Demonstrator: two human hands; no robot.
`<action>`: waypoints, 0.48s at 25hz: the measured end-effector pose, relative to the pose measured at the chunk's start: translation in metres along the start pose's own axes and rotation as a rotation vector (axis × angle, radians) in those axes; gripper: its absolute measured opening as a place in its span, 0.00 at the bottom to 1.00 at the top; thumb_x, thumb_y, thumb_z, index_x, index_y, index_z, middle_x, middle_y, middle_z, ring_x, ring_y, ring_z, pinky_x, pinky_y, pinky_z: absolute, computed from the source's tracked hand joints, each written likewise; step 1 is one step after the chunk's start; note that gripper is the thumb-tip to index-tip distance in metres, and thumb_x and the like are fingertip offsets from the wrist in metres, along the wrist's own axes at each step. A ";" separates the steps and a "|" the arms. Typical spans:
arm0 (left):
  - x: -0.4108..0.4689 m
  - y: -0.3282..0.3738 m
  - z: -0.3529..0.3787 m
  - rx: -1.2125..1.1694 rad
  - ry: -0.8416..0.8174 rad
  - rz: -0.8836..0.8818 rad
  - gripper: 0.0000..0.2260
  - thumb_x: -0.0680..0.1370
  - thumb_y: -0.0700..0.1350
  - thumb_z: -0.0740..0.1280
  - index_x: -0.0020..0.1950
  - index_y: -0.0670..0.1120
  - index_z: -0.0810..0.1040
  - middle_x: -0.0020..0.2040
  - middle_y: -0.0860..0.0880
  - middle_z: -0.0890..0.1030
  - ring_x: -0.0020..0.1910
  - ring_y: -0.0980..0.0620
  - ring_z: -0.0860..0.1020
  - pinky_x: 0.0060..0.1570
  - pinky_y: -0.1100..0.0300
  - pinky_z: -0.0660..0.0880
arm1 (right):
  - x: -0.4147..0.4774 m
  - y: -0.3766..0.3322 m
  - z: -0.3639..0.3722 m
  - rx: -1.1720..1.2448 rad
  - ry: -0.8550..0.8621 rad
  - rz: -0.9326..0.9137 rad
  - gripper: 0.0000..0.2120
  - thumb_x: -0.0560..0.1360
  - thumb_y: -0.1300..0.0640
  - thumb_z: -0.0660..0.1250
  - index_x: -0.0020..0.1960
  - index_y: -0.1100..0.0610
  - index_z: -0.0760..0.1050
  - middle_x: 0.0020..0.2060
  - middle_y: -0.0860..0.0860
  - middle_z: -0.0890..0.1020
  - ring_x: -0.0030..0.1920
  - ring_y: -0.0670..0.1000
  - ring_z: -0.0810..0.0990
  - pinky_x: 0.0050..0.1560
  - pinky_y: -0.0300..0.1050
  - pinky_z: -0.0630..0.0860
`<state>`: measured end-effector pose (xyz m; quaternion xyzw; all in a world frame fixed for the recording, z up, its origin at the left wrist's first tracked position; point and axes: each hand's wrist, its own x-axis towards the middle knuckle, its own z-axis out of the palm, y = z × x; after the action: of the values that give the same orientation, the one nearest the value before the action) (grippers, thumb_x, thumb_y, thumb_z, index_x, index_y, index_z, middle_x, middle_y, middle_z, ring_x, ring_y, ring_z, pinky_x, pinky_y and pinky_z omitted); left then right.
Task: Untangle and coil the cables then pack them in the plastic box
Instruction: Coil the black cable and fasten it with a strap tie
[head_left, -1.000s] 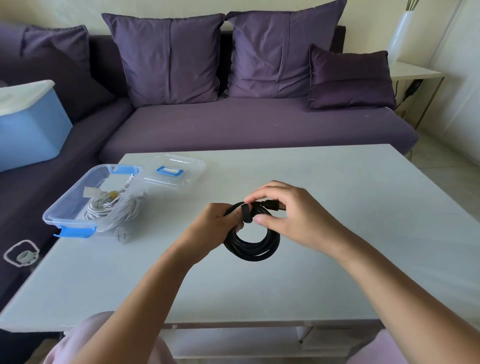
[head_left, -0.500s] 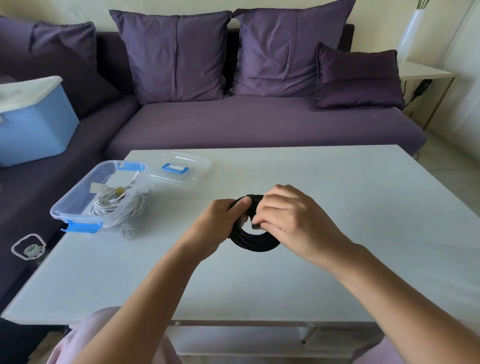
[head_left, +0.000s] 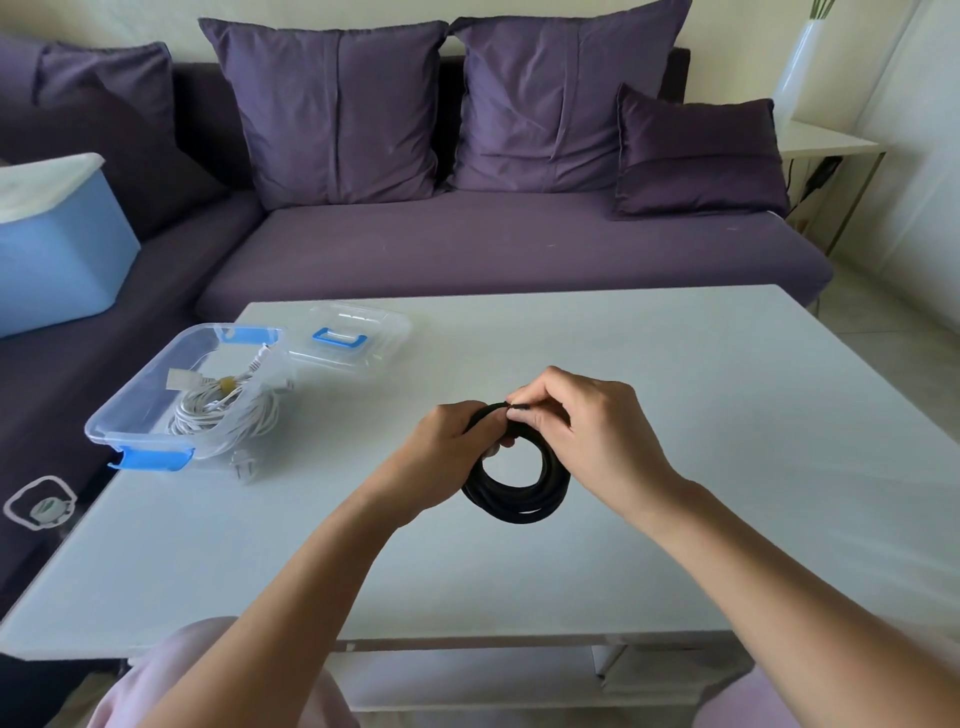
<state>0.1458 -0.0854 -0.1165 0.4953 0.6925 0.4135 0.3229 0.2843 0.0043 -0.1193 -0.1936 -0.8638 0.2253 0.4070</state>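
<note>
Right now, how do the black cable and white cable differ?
Black cable is held in the left hand and right hand; white cable lies in the box, partly spilling out. Black cable forms a neat ring; white cable a looser bundle. Both are coiled.

Left grip (head_left: 447, 457) holds the black coil (head_left: 519, 506) at its upper left, over the counter (head_left: 701, 467). Right grip (head_left: 597, 436) pinches the coil's top. Open box (head_left: 111, 434) at left contains white cables (head_left: 223, 418); lid (head_left: 384, 338) lies just beside it.
</note>
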 end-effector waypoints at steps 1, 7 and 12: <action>0.000 -0.001 0.000 0.004 0.007 0.005 0.14 0.81 0.47 0.59 0.38 0.45 0.76 0.31 0.51 0.70 0.30 0.54 0.63 0.28 0.67 0.60 | 0.000 -0.002 0.001 0.057 -0.008 0.075 0.03 0.72 0.59 0.71 0.41 0.59 0.79 0.36 0.46 0.85 0.36 0.47 0.82 0.39 0.47 0.77; -0.001 -0.001 0.003 -0.071 0.050 0.053 0.12 0.82 0.46 0.58 0.43 0.44 0.78 0.34 0.53 0.72 0.34 0.56 0.69 0.37 0.64 0.67 | 0.003 -0.014 0.001 0.168 0.057 0.250 0.04 0.71 0.65 0.72 0.40 0.58 0.78 0.35 0.47 0.84 0.37 0.42 0.81 0.43 0.42 0.77; -0.001 -0.002 0.008 -0.064 0.053 -0.008 0.12 0.75 0.53 0.62 0.40 0.45 0.77 0.33 0.51 0.72 0.34 0.52 0.68 0.37 0.58 0.65 | 0.001 -0.002 0.009 -0.063 0.128 -0.029 0.03 0.72 0.63 0.71 0.41 0.58 0.77 0.43 0.47 0.77 0.35 0.46 0.78 0.36 0.46 0.76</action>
<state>0.1524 -0.0849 -0.1217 0.4709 0.6890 0.4471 0.3217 0.2766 0.0006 -0.1227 -0.2079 -0.8453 0.1795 0.4584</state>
